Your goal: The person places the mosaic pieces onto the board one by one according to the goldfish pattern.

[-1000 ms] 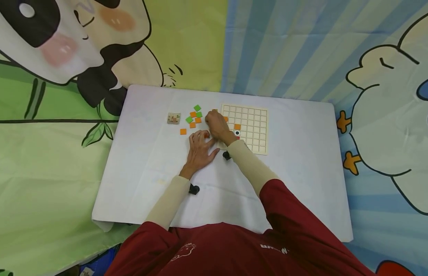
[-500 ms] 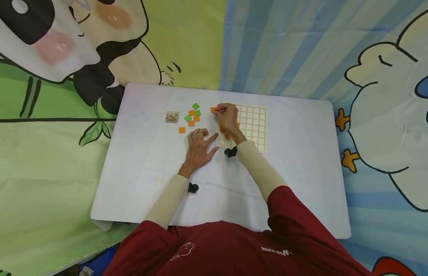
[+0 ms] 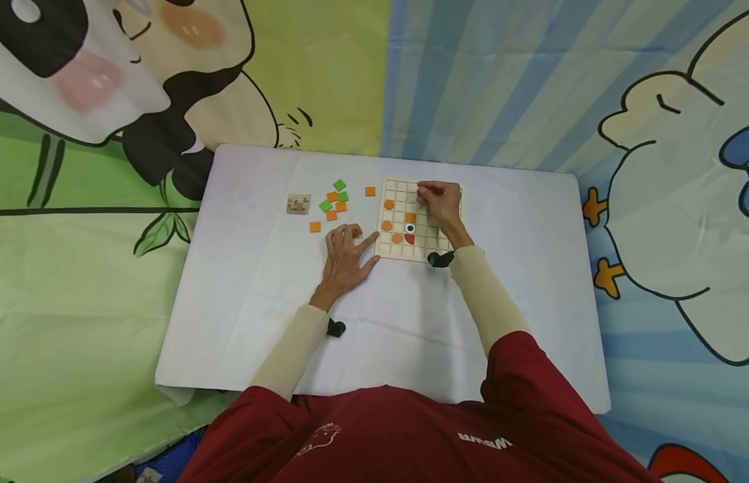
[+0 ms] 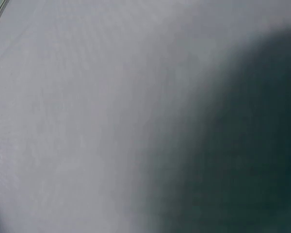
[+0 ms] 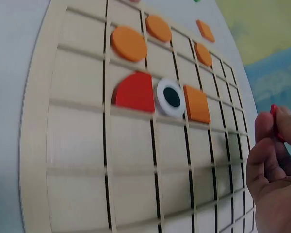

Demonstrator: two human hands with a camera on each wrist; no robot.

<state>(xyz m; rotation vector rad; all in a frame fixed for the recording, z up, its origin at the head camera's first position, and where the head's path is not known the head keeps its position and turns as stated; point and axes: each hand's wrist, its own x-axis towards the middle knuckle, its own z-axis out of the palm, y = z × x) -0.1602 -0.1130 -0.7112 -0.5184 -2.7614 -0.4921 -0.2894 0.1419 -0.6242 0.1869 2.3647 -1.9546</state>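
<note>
A pale gridded board (image 3: pixel 435 236) lies on the white table. In its cells sit orange discs (image 5: pixel 129 43), an orange square tile (image 5: pixel 197 104), a white-and-black eye disc (image 5: pixel 170 97) and a red quarter-round piece (image 5: pixel 136 92). Over the board's upper part, my right hand (image 3: pixel 442 201) pinches a small red piece (image 5: pixel 274 121) between thumb and finger; its full shape is hidden. My left hand (image 3: pixel 343 260) rests on the table, fingers spread, its thumb side at the board's left edge. The left wrist view is mostly blurred cloth and a dark shape.
Loose orange tiles (image 3: pixel 331 215) and green tiles (image 3: pixel 339 184) lie left of the board. A lone orange tile (image 3: pixel 370 192) is near its upper left edge. A small patterned square card (image 3: pixel 298 204) lies farther left. Printed cloth hangs behind the table (image 3: pixel 241 201).
My right hand has moved right from the board's left side to its upper middle, uncovering the orange discs, the eye disc and the red quarter-round. My left hand has stayed in place.
</note>
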